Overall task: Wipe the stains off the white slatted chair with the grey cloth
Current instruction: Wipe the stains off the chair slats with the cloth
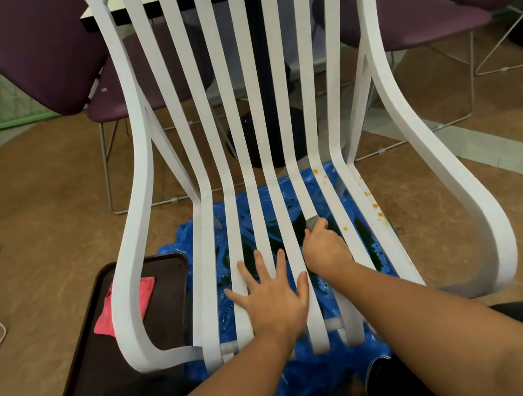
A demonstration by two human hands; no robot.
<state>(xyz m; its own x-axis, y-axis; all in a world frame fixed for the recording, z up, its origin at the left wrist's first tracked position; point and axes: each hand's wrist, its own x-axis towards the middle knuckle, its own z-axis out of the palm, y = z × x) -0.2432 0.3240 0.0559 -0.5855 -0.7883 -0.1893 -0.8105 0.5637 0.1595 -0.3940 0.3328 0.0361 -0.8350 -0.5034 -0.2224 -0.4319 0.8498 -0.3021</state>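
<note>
The white slatted chair (141, 130), judged rigid but light enough to slide on the blue sheet (311, 384), was steadied by the left hand (272, 299), which was laid flat with fingers spread on the seat slats near the front edge. The grey cloth (312, 222), judged soft and best held bunched, was gripped by the right hand (325, 249) on a slat right of centre. Orange stains (375, 206) were seen near the seat's right edge, just beside the cloth.

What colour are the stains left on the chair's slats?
Orange-yellow stains on the right-side slats of the white slatted chair, seen in the head view.
</note>
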